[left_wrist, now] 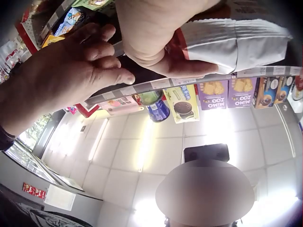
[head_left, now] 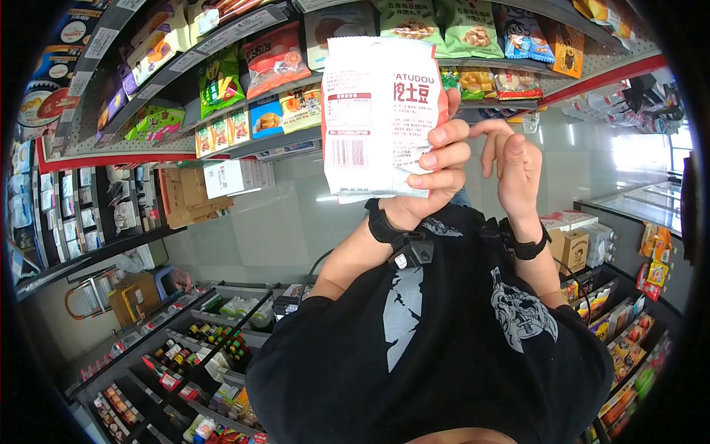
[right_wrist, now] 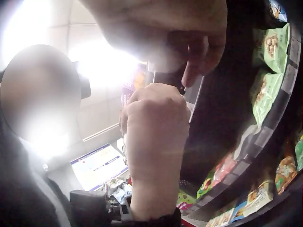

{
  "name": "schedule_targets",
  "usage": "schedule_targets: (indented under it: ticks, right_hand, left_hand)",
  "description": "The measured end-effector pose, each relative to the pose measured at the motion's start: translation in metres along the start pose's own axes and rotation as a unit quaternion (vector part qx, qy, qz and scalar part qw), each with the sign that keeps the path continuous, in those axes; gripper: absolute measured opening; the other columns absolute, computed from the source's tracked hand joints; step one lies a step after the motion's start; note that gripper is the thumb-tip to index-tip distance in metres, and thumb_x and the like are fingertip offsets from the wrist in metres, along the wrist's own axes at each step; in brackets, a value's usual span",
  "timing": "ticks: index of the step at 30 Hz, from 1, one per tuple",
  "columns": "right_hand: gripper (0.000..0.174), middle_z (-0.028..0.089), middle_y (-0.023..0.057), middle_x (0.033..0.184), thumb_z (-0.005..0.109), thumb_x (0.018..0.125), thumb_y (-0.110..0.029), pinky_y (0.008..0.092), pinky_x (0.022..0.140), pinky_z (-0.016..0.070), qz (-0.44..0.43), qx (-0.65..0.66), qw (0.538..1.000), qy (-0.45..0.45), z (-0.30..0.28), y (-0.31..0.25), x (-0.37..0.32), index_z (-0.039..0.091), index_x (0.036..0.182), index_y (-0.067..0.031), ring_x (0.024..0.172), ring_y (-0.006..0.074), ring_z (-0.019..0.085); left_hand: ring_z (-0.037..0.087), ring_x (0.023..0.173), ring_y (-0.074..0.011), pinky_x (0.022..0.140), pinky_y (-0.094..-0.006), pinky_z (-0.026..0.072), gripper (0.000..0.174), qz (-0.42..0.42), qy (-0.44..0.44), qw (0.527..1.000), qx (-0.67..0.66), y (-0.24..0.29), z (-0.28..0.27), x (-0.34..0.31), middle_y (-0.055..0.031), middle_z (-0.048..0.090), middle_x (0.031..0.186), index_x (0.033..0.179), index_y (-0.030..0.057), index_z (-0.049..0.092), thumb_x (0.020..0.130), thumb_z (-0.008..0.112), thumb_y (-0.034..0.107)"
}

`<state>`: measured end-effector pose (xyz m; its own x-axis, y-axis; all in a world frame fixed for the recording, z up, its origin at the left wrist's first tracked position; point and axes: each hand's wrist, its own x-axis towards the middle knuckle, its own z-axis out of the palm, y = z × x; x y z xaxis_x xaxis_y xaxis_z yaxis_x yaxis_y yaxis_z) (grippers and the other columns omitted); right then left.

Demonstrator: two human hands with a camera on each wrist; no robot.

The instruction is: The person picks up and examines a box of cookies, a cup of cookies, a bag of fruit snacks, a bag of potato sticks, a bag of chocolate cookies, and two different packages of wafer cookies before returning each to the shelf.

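Note:
A white snack bag (head_left: 355, 81) with red edging, red lettering and a barcode is held upright before the shelves in the head view. My left hand (head_left: 447, 163) grips its right edge, fingers bent over the printed face. In the left wrist view the thumb presses along the crimped end of the bag (left_wrist: 236, 45). Just right of it, my right hand (head_left: 518, 174) is raised with loosely bent fingers and holds nothing. From the right wrist, the left hand (right_wrist: 156, 127) shows from behind, close to the right hand (right_wrist: 161, 23), and the bag is mostly hidden.
Curved shelves (head_left: 266, 137) of colourful snack bags stand right behind the held bag. Low racks with bottles (head_left: 185, 355) lie at lower left, and cardboard boxes (head_left: 196, 196) stand on the floor. More packets (head_left: 629, 348) fill a rack at lower right.

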<state>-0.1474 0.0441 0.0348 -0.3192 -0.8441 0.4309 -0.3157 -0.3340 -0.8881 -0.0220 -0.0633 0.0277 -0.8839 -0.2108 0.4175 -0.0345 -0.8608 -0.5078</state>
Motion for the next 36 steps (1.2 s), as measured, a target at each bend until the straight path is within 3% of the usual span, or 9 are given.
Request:
schedule_targets:
  ticks: [6,11,14,15,18,22,28,34,36]
  right_hand:
    - [0.037,0.062,0.0098,0.081,0.042,0.100,-0.024,0.0294,0.074,0.0508,0.131,0.050,0.971,0.195,0.031,-0.037,0.016,0.057,0.076,-0.0001,0.086,0.0112,0.058]
    - [0.038,0.065,0.0110,0.088,0.043,0.100,-0.027,0.0298,0.075,0.0489,0.212,0.023,0.969,0.127,-0.010,-0.028,0.004,0.060,0.080,0.0003,0.086,0.0136,0.059]
    - [0.042,0.058,0.0102,0.111,0.056,0.092,-0.036,0.0343,0.089,0.0439,0.103,-0.005,0.992,0.067,-0.042,-0.025,0.017,0.051,0.113,0.0000,0.102,0.0202,0.056]
    - [0.051,0.055,0.0116,0.116,0.062,0.087,-0.035,0.0356,0.092,0.0432,0.093,-0.008,0.994,0.052,-0.050,-0.044,0.025,0.046,0.120,-0.0003,0.107,0.0222,0.055]
    - [0.082,0.047,0.0159,0.126,0.077,0.073,-0.031,0.0390,0.102,0.0395,0.079,-0.062,0.995,-0.019,-0.062,-0.093,0.049,0.033,0.135,-0.0007,0.117,0.0264,0.050]
    - [0.092,0.042,0.0223,0.128,0.081,0.068,-0.027,0.0400,0.103,0.0366,0.043,-0.286,0.957,-0.033,-0.073,-0.127,0.078,0.029,0.138,0.0011,0.121,0.0342,0.044]
    - [0.100,0.035,0.0206,0.138,0.085,0.062,-0.033,0.0408,0.109,0.0263,-0.071,-0.361,0.927,-0.080,-0.103,-0.155,0.112,0.032,0.142,-0.0059,0.130,0.0356,0.032]
    - [0.100,0.042,0.0155,0.134,0.086,0.064,-0.031,0.0344,0.107,0.0300,0.021,-0.264,0.964,0.007,-0.112,-0.101,0.089,0.030,0.142,-0.0006,0.126,0.0234,0.040]
    - [0.096,0.045,0.0123,0.130,0.086,0.065,-0.025,0.0317,0.103,0.0340,0.041,-0.196,0.979,0.042,-0.133,-0.079,0.094,0.031,0.141,-0.0004,0.121,0.0180,0.043]
  left_hand:
    - [0.051,0.068,-0.0175,0.045,-0.0248,0.0493,0.046,-0.005,-0.001,1.000,-0.005,0.000,-0.005,0.001,-0.0093,0.049,0.086,0.132,0.0028,0.045,0.098,0.041,0.032]
    - [0.044,0.083,-0.0191,0.059,-0.0272,0.0441,0.064,0.035,0.084,0.985,0.149,0.001,0.001,-0.007,-0.0107,0.045,0.099,0.137,0.0019,0.037,0.091,0.046,0.046]
    - [0.054,0.111,-0.0229,0.086,-0.0339,0.0493,0.072,0.229,0.273,0.743,0.567,0.038,-0.038,-0.027,-0.0140,0.048,0.131,0.140,0.0020,0.031,0.092,0.043,0.055]
    - [0.055,0.112,-0.0210,0.097,-0.0350,0.0443,0.076,0.188,0.279,0.748,0.573,0.003,0.012,0.008,-0.0128,0.049,0.131,0.141,0.0023,0.031,0.090,0.047,0.057]
    - [0.050,0.113,-0.0211,0.097,-0.0339,0.0397,0.074,0.272,0.233,0.439,0.824,-0.011,0.023,0.029,-0.0149,0.048,0.124,0.134,-0.0048,0.031,0.085,0.069,0.035]
    - [0.042,0.120,-0.0223,0.101,-0.0335,0.0362,0.071,0.262,0.154,0.238,0.923,-0.039,0.049,0.070,-0.0154,0.039,0.132,0.137,-0.0014,0.030,0.083,0.070,0.020]
    - [0.043,0.122,-0.0220,0.101,-0.0344,0.0370,0.068,0.301,0.048,0.276,0.912,-0.061,0.059,0.104,-0.0156,0.036,0.136,0.139,-0.0020,0.025,0.085,0.065,0.007]
    - [0.045,0.120,-0.0232,0.097,-0.0351,0.0424,0.064,0.204,0.103,0.312,0.922,-0.051,0.045,0.098,-0.0172,0.039,0.136,0.140,0.0001,0.027,0.087,0.063,0.009]
    - [0.045,0.122,-0.0239,0.095,-0.0362,0.0445,0.063,0.165,0.113,0.434,0.878,-0.044,0.035,0.098,-0.0184,0.038,0.137,0.140,0.0004,0.025,0.089,0.061,0.012]
